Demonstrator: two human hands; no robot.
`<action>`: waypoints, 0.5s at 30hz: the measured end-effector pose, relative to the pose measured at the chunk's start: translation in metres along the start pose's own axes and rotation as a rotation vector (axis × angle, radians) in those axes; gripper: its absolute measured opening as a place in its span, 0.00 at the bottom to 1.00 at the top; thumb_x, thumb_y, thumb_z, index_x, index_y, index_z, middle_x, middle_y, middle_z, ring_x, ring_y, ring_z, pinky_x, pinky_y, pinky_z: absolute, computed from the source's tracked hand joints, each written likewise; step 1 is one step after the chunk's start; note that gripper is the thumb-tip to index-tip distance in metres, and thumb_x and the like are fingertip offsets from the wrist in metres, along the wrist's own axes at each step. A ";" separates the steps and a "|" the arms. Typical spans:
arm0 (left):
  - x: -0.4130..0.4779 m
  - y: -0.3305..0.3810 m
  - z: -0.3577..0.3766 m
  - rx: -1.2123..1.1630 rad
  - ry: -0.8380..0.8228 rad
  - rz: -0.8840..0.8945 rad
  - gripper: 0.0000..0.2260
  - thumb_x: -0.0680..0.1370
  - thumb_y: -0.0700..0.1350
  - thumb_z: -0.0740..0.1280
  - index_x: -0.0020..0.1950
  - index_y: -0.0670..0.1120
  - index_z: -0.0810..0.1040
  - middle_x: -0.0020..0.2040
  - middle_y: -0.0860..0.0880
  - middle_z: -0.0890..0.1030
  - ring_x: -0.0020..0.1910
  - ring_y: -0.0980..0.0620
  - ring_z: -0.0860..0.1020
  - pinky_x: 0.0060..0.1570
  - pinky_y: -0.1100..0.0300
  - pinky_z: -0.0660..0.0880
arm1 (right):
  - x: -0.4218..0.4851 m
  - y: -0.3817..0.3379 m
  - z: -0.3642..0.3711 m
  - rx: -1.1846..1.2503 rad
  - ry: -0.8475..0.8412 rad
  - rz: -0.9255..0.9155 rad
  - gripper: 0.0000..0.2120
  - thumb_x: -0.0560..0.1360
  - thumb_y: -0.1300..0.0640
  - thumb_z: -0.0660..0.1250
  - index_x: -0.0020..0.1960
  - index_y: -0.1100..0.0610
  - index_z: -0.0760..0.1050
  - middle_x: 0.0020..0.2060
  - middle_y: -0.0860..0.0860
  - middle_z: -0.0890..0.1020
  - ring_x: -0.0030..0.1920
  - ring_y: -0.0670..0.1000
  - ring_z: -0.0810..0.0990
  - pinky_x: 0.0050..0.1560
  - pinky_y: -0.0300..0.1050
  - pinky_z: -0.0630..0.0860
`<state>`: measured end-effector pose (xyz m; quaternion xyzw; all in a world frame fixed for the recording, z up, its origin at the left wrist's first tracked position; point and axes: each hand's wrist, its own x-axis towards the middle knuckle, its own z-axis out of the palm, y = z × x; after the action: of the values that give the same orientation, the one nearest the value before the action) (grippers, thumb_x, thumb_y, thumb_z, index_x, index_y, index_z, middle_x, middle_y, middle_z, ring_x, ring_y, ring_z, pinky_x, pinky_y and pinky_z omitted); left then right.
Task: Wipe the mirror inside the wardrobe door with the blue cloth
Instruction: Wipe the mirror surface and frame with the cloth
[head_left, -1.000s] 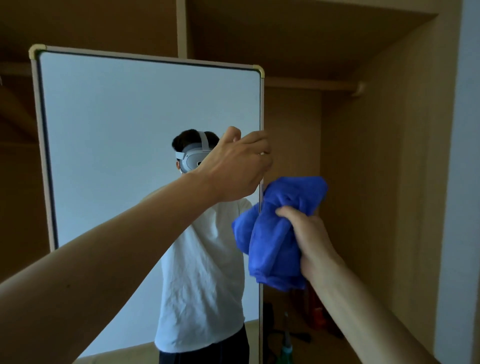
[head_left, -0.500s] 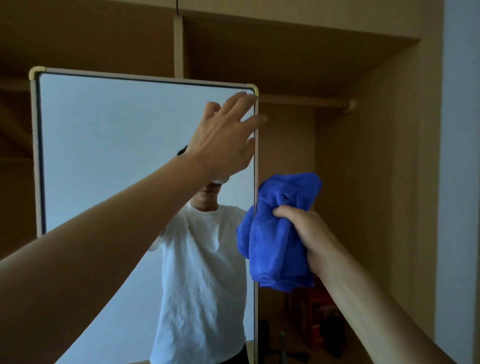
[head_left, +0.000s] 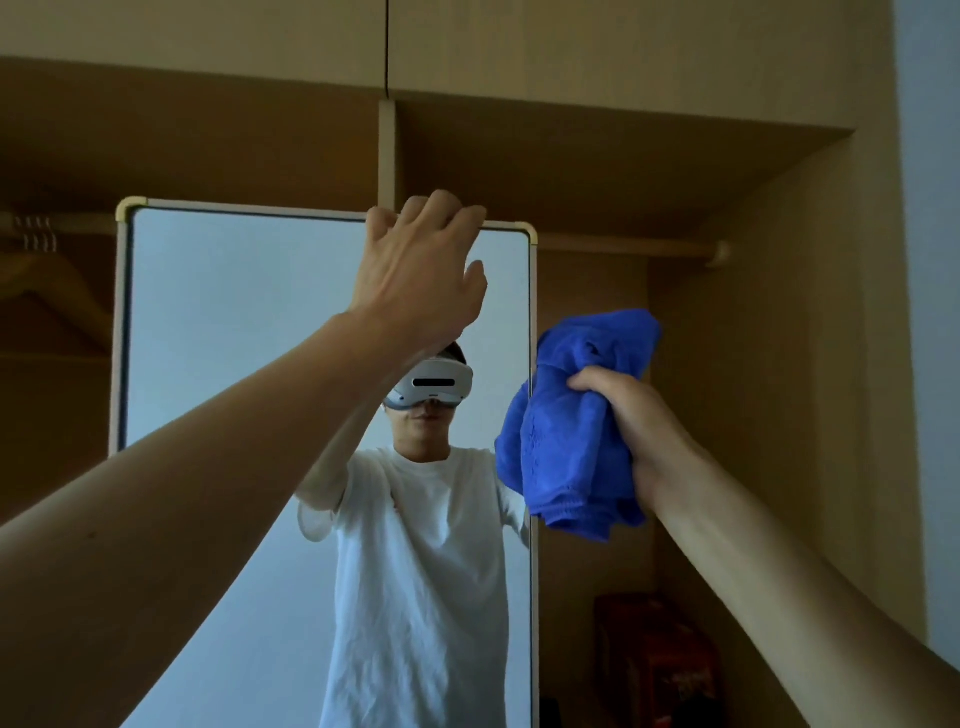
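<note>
The tall mirror (head_left: 234, 338) with a pale frame stands in the open wardrobe and reflects a person in a white T-shirt with a headset. My left hand (head_left: 415, 275) is raised to the mirror's top edge near its right corner. Its fingers curl over the frame and its thumb lies in front of the glass. My right hand (head_left: 639, 421) grips the bunched blue cloth (head_left: 566, 431) just right of the mirror's right edge, at mid height. The cloth hangs below my fist and overlaps the frame's edge slightly.
A hanging rail (head_left: 623, 247) crosses the wardrobe behind the mirror, with wooden hangers (head_left: 36, 234) at the far left. The wardrobe's side panel (head_left: 779, 415) is close on the right. A red box (head_left: 654, 654) sits low in the right compartment.
My left hand left the mirror's right edge, rose with fingers spread, and now curls over the top edge. The view tilted upward. My right hand kept the cloth beside the mirror.
</note>
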<state>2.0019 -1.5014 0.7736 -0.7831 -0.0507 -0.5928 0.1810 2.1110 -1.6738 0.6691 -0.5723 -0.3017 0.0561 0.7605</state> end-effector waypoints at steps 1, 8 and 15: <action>-0.001 -0.003 -0.001 -0.005 0.001 -0.004 0.23 0.81 0.51 0.60 0.77 0.49 0.68 0.72 0.49 0.72 0.71 0.47 0.69 0.68 0.46 0.61 | 0.004 -0.007 0.002 0.001 -0.006 -0.011 0.21 0.73 0.55 0.69 0.62 0.66 0.78 0.50 0.62 0.83 0.53 0.62 0.83 0.61 0.62 0.77; 0.002 -0.002 0.000 -0.101 0.018 -0.056 0.22 0.79 0.50 0.61 0.74 0.49 0.72 0.68 0.51 0.74 0.67 0.48 0.72 0.66 0.47 0.63 | 0.026 -0.068 0.019 0.055 -0.054 -0.106 0.11 0.75 0.56 0.66 0.57 0.58 0.77 0.51 0.58 0.80 0.50 0.60 0.81 0.58 0.58 0.78; 0.002 -0.001 0.004 -0.122 0.042 -0.079 0.21 0.79 0.49 0.61 0.72 0.50 0.72 0.66 0.51 0.75 0.67 0.49 0.72 0.65 0.49 0.63 | 0.038 -0.096 0.020 0.032 -0.105 -0.129 0.08 0.76 0.56 0.66 0.53 0.57 0.76 0.42 0.54 0.81 0.39 0.54 0.82 0.42 0.47 0.79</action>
<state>2.0057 -1.4993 0.7745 -0.7775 -0.0414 -0.6177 0.1104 2.1066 -1.6727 0.7742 -0.5356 -0.3763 0.0419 0.7548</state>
